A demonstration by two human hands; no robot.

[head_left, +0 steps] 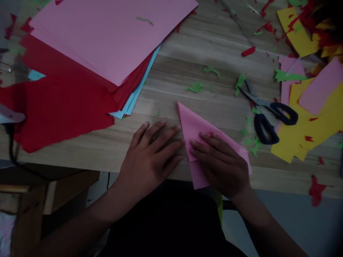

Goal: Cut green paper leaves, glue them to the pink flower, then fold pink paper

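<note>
A folded sheet of pink paper lies at the table's front edge, its sharp corner pointing away from me. My right hand rests flat on it, fingers stretched out and pressing on the folded layers. Just left of the sheet, my left hand lies with its fingers apart, the fingertips at the paper's left edge. It grips nothing. A pair of scissors with dark handles lies partly open to the right of the pink paper.
Pink sheets are stacked over red paper and light blue paper at the left. Yellow strips and pink pieces lie at the right. Green scraps are scattered on the wooden table. A dark cable hangs at far left.
</note>
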